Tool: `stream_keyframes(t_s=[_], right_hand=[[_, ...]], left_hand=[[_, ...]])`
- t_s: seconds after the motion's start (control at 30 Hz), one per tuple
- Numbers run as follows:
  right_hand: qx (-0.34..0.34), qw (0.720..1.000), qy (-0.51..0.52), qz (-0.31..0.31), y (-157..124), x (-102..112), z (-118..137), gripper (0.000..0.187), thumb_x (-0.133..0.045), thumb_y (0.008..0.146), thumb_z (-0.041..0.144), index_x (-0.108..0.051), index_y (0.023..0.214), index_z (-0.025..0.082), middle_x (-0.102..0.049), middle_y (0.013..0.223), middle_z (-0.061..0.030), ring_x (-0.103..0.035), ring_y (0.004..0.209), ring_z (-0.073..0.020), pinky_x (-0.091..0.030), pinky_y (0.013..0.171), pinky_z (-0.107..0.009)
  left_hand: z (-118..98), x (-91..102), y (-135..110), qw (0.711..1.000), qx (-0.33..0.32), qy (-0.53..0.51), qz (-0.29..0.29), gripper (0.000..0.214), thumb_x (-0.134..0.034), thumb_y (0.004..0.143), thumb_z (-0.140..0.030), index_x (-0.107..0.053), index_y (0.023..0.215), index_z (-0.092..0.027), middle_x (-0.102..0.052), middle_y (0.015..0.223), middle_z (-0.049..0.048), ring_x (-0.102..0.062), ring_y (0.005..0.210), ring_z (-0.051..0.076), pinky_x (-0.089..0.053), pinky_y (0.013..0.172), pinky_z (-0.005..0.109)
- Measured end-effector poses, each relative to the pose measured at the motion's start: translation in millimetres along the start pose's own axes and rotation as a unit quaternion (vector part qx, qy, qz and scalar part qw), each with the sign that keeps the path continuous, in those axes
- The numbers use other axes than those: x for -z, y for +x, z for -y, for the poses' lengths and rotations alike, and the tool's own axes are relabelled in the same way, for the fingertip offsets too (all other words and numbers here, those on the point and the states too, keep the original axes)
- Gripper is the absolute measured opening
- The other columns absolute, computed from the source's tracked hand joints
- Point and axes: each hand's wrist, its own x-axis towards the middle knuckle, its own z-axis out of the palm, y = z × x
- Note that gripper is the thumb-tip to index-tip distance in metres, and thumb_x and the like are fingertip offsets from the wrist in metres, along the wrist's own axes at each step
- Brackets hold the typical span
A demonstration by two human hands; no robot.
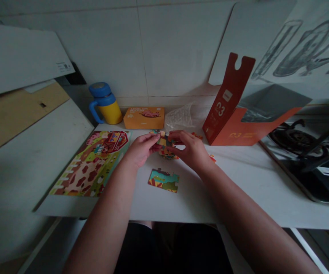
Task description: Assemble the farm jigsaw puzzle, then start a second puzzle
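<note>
My left hand (142, 149) and my right hand (190, 149) meet over the middle of the white table, fingers closed in a pinch. Between their fingertips is a colourful jigsaw puzzle piece (163, 141); whether it is one piece or more I cannot tell. Under and behind my fingers lies a pile of puzzle pieces (168, 155), partly hidden by the hands. Nearer to me, a small section of puzzle (164, 181) in teal, green and yellow lies flat, with tabs and notches along its edges. More orange-red pieces (212, 158) peek out beside my right wrist.
At left lies a farm picture sheet (91, 163) with a cow. Along the wall stand a blue-yellow mug (107, 104), an orange puzzle box (144, 118), clear plastic wrapping (180, 117) and an open red-orange box (233, 125). A gas stove (298, 142) is at right.
</note>
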Motion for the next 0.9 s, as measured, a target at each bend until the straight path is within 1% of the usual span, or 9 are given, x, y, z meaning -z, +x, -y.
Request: stream_keyframes(t_s=[0.1, 0.23, 0.33, 0.4, 0.53, 0.6, 0.73, 0.8, 0.9], right_hand=[[-0.017, 1.0, -0.021, -0.002, 0.3, 1.9, 2.4, 0.03, -0.084, 0.093, 0.032, -0.073, 0.119, 0.025, -0.077, 0.129, -0.0091, -0.078, 0.101, -0.0234, -0.066, 0.092, -0.039], [-0.054, 0.998, -0.035, -0.012, 1.6, 3.3, 5.9, 0.035, -0.086, 0.09, 0.035, -0.071, 0.12, 0.025, -0.08, 0.116, -0.0075, -0.078, 0.095, -0.0233, -0.065, 0.089, -0.039], [-0.085, 0.996, 0.01, -0.031, 2.5, 0.5, 7.1, 0.04, -0.088, 0.087, 0.042, -0.07, 0.117, 0.024, -0.078, 0.11, -0.0068, -0.076, 0.092, -0.0222, -0.064, 0.085, -0.038], [-0.111, 0.992, 0.052, -0.038, 2.6, -3.3, 5.9, 0.044, -0.09, 0.084, 0.045, -0.069, 0.116, 0.024, -0.078, 0.111, -0.0072, -0.075, 0.09, -0.0212, -0.064, 0.082, -0.037], [-0.165, 0.981, 0.087, -0.045, 1.1, -13.2, -2.7, 0.052, -0.089, 0.083, 0.045, -0.069, 0.125, 0.023, -0.078, 0.104, -0.006, -0.073, 0.083, -0.0204, -0.062, 0.076, -0.036], [-0.181, 0.977, 0.109, -0.04, 0.1, -17.5, -7.4, 0.05, -0.086, 0.085, 0.046, -0.07, 0.127, 0.023, -0.079, 0.1, -0.0052, -0.072, 0.081, -0.02, -0.061, 0.075, -0.035], [-0.188, 0.971, 0.144, -0.016, 0.2, -17.7, -7.5, 0.036, -0.078, 0.092, 0.049, -0.075, 0.115, 0.022, -0.08, 0.098, -0.0053, -0.073, 0.081, -0.02, -0.059, 0.073, -0.032], [-0.182, 0.975, 0.121, -0.023, 1.5, -13.1, -3.4, 0.031, -0.073, 0.096, 0.048, -0.078, 0.113, 0.022, -0.081, 0.098, -0.0056, -0.073, 0.082, -0.02, -0.058, 0.073, -0.031], [-0.164, 0.983, 0.059, -0.064, 3.2, -5.9, 1.7, 0.029, -0.073, 0.096, 0.047, -0.083, 0.108, 0.023, -0.081, 0.103, -0.0075, -0.074, 0.089, -0.0211, -0.057, 0.078, -0.032]], left_hand=[[0.0, 2.0, 0.5, 1.0, 0.001, -0.002, 0.0, 0.047, -0.103, 0.066, -0.04, -0.08, 0.098, -0.016, -0.076, 0.097, 0.0039, -0.066, 0.074, 0.012, -0.053, 0.07, 0.025], [-2.9, -0.4, -1.5, 1.0, 0.008, -0.012, 0.021, 0.045, -0.103, 0.065, -0.035, -0.078, 0.097, -0.014, -0.075, 0.093, 0.0036, -0.066, 0.075, 0.012, -0.053, 0.07, 0.025], [-5.1, -3.5, -3.4, 0.999, 0.006, -0.033, 0.038, 0.042, -0.102, 0.069, -0.036, -0.076, 0.094, -0.014, -0.073, 0.09, 0.0026, -0.068, 0.079, 0.013, -0.055, 0.073, 0.026], [-4.6, -4.1, -3.6, 0.998, 0.007, -0.037, 0.049, 0.039, -0.1, 0.073, -0.037, -0.075, 0.093, -0.014, -0.072, 0.089, 0.0027, -0.069, 0.082, 0.014, -0.056, 0.075, 0.027], [-0.8, -2.4, -2.4, 0.998, -0.004, -0.02, 0.053, 0.041, -0.098, 0.075, -0.036, -0.078, 0.102, -0.015, -0.076, 0.099, 0.0057, -0.069, 0.084, 0.015, -0.055, 0.076, 0.028], [0.5, -2.0, -2.2, 0.999, -0.013, 0.001, 0.052, 0.04, -0.098, 0.074, -0.037, -0.079, 0.102, -0.015, -0.076, 0.1, 0.0059, -0.068, 0.086, 0.015, -0.054, 0.076, 0.028], [1.4, -3.7, -2.7, 0.997, -0.035, 0.053, 0.047, 0.037, -0.098, 0.073, -0.039, -0.08, 0.095, -0.015, -0.075, 0.092, 0.0038, -0.065, 0.082, 0.014, -0.052, 0.075, 0.028], [2.2, -3.9, -1.9, 0.996, -0.043, 0.067, 0.04, 0.039, -0.098, 0.073, -0.041, -0.079, 0.094, -0.015, -0.074, 0.091, 0.0032, -0.065, 0.08, 0.014, -0.053, 0.077, 0.029], [5.0, -2.1, 1.0, 0.995, -0.055, 0.082, 0.03, 0.04, -0.099, 0.072, -0.044, -0.079, 0.093, -0.016, -0.074, 0.089, 0.0019, -0.065, 0.079, 0.014, -0.054, 0.08, 0.03]])
